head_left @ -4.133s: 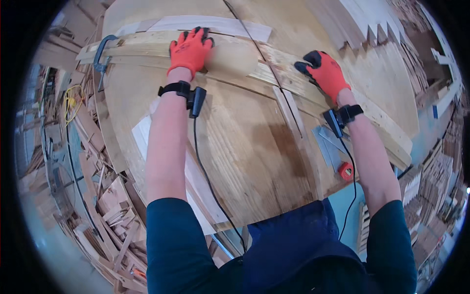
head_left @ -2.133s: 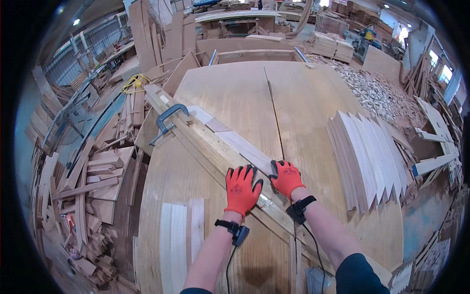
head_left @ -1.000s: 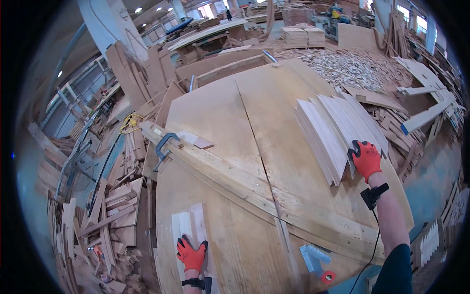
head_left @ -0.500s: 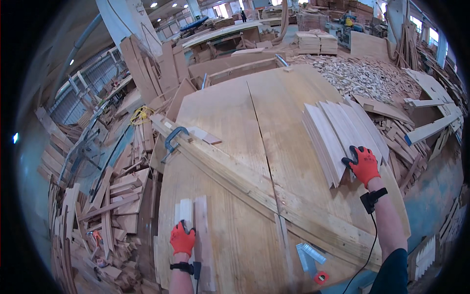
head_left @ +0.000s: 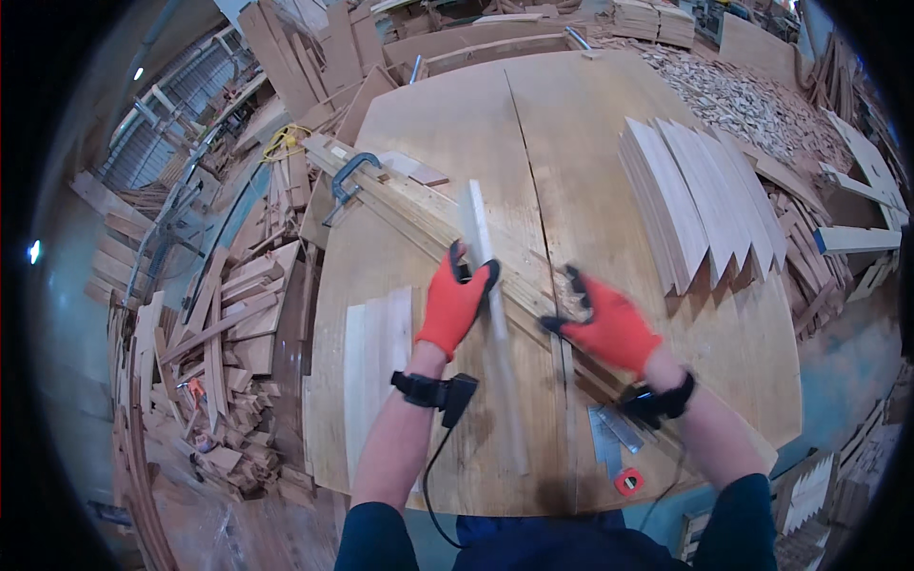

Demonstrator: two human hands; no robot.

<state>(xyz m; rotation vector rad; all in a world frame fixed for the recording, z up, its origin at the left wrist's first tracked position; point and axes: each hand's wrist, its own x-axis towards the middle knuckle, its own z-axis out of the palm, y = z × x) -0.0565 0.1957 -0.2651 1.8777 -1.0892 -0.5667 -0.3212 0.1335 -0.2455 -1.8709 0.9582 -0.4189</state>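
Note:
In a red glove with black fingertips, my left hand [head_left: 455, 303] is closed round a narrow wooden strip [head_left: 496, 328], which stands on edge above the table and is slightly blurred. My right hand [head_left: 605, 324], gloved alike, hovers just right of the strip, thumb and fingers apart and nothing in it. Below both hands a long wooden straightedge board [head_left: 419, 211] crosses the table diagonally, held at its far left end by a blue C-clamp [head_left: 352, 181]. Several flat strips [head_left: 378, 352] lie left of my left forearm. A stack of pale pointed boards [head_left: 681, 200] sits at the right.
A metal square [head_left: 609, 438] and a red tape measure [head_left: 628, 482] lie by the near edge of the wooden tabletop [head_left: 457, 114]. Scrap wood [head_left: 238, 371] is piled on the left; a heap of offcuts [head_left: 733, 95] spreads at the far right.
My left hand has lifted a strip from the left group and brought it toward the middle. My right hand has left the pointed boards and moved left, toward the strip.

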